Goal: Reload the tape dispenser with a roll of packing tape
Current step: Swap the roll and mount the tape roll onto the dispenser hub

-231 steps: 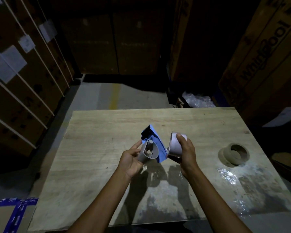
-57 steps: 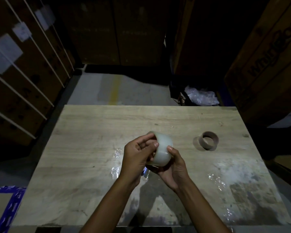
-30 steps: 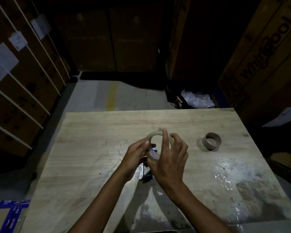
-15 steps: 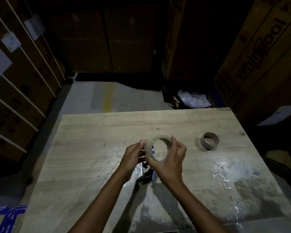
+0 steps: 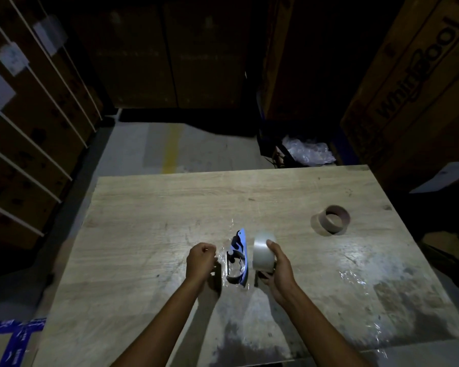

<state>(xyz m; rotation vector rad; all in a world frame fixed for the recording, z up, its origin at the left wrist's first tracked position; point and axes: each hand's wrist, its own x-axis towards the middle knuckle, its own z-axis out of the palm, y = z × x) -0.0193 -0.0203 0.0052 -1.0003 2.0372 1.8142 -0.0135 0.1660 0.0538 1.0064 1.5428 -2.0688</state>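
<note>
- Tape roll (image 5: pixel 263 250), clear and glossy, is held on edge in the right hand (image 5: pixel 280 268); the thumb lies over its outer face and the fingers curl under it.
- Just left of that grip, the blue tape dispenser (image 5: pixel 239 256) rests on the wooden table (image 5: pixel 143 207), close to the roll and between the two hands.
- Farther left of the grip, the left hand (image 5: pixel 199 262) has its fingers curled in; I cannot tell whether it pinches anything.
- Well beyond the grip to the right, an empty cardboard core (image 5: pixel 334 221) stands on the table.
</note>
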